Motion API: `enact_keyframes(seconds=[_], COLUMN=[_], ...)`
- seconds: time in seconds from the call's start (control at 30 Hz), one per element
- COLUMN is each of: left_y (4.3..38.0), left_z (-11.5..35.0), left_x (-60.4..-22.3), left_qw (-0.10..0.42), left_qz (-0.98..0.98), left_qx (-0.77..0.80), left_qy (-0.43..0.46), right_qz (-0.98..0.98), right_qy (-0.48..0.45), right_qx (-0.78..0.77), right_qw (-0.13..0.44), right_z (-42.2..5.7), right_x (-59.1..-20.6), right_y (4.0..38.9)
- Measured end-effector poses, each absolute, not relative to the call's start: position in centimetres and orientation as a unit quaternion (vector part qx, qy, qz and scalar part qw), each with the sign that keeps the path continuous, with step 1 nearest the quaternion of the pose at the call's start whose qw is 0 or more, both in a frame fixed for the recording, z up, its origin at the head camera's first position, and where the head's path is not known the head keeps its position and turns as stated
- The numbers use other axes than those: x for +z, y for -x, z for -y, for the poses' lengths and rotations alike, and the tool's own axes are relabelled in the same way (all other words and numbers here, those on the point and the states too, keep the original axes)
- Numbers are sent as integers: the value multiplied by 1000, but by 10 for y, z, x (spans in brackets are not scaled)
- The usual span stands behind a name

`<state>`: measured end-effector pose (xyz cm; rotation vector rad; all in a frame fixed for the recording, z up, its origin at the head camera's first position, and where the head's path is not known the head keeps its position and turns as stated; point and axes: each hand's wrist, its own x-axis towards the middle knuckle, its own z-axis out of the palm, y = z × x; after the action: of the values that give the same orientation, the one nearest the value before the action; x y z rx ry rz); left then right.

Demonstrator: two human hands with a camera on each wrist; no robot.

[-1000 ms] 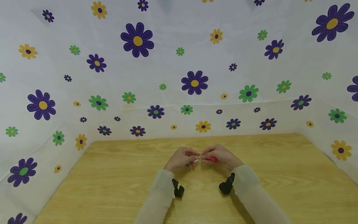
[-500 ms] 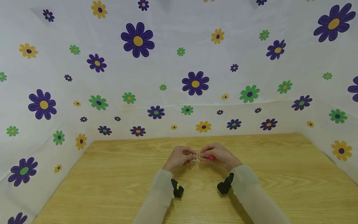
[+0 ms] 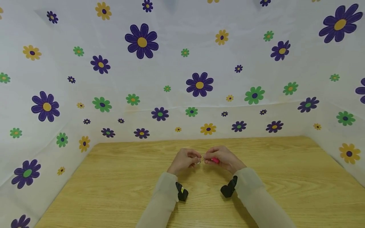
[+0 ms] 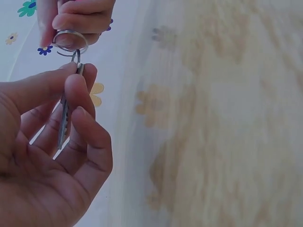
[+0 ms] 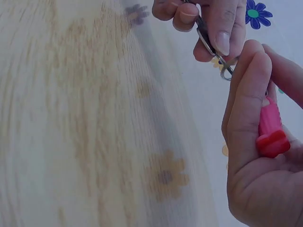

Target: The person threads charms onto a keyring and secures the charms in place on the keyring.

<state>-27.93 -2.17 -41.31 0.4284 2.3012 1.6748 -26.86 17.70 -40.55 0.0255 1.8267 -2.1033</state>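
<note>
Between thumb and fingertips my left hand (image 3: 186,160) pinches a metal key (image 4: 63,123), its toothed blade pointing back toward the palm in the left wrist view. A split key ring (image 4: 71,39) passes by the key's head, with one end of its wire standing apart. My right hand (image 3: 223,157) pinches the ring from the other side. A pink and red charm (image 5: 272,130) hangs inside the right palm, partly covered by the fingers. Both hands meet just above the table; whether the ring runs through the key's hole is hard to tell.
The wooden table (image 3: 128,190) lies under both forearms. A white cloth (image 3: 171,69) printed with flowers rises behind it and at both sides. Black cameras are strapped at the wrists, the left camera (image 3: 182,192) and the right camera (image 3: 229,187).
Both hands keep their pinch and stay nearly in place. The key and ring between the fingertips have shifted and turned slightly.
</note>
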Motion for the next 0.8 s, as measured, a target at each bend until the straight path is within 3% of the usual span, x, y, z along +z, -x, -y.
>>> enact_keyframes(seconds=[0.37,0.67,0.8], left_y=[280,278,279], left_z=[24,25,27], left_x=[-416,-422,-418], left_qw=[126,130,112], left_qz=[-788,-786,-787], left_qx=[582,585,586], left_qy=[-156,-153,-156], right_qz=[-665,-654,-690], right_qy=[10,-35,-31], right_qx=[-730,-747,-714], right_qw=[157,110,115], right_z=[-175,-169,-170], right_x=[-406,-411,-407], right_y=[267,264,265])
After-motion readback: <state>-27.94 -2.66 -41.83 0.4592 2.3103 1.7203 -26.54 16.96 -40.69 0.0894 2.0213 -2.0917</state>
